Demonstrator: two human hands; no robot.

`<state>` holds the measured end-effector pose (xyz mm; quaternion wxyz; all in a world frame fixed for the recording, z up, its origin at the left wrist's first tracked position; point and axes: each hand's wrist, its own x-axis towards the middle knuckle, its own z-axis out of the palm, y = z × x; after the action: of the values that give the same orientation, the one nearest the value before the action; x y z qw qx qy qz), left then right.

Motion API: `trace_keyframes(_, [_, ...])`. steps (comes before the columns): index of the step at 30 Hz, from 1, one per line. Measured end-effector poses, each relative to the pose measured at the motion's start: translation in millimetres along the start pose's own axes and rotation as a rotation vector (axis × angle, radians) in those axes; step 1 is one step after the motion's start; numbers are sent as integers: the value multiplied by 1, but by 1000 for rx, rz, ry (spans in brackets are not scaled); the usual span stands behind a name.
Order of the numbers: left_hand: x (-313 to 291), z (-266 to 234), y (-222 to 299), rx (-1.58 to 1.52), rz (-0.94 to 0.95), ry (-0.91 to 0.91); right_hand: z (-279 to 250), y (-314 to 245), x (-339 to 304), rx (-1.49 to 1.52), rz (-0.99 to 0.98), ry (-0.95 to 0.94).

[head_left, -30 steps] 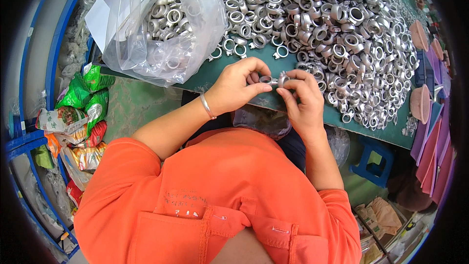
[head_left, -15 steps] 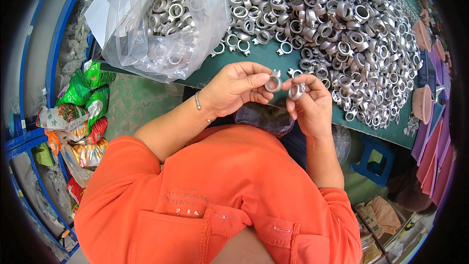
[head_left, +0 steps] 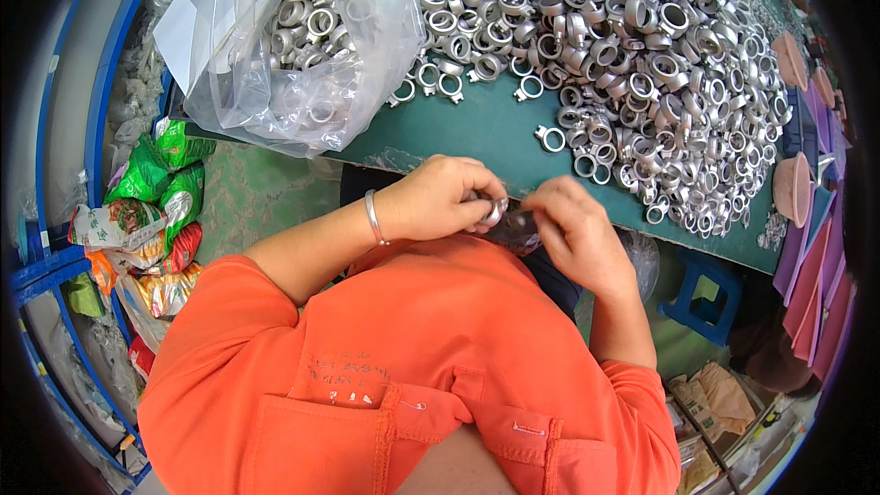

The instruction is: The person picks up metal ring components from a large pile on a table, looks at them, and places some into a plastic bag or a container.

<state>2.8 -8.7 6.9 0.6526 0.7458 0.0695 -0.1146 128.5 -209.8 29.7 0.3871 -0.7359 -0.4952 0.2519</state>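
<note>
My left hand (head_left: 447,196) is closed on a silver-grey metal ring (head_left: 496,212), which shows at the fingertips just off the table's front edge. Whether a second ring is tucked behind those fingers I cannot tell. Close by on the right, my right hand (head_left: 576,231) is curled with thumb and fingers together, slightly blurred; whatever it pinches is hidden. Beneath the hands a dark, shiny plastic-covered thing (head_left: 519,231) shows in part. A single loose ring with a small lug (head_left: 550,138) lies on the green table (head_left: 477,133), beyond the right hand.
A large heap of similar rings (head_left: 642,82) covers the table's far and right side. A clear plastic bag (head_left: 367,82) with rings inside stands at the left. Blue shelving (head_left: 103,64) and colourful packets (head_left: 147,183) are further left; a blue stool (head_left: 704,293) is at the right.
Both hands have come down toward my lap. The left has moved slightly right and turned over its ring; the ring seen in my right fingers is no longer visible.
</note>
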Motion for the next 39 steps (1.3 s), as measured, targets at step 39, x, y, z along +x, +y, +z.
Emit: trace_keyframes(39, [70,-14,5,873,569,484,12,9,-8,-521,184,397])
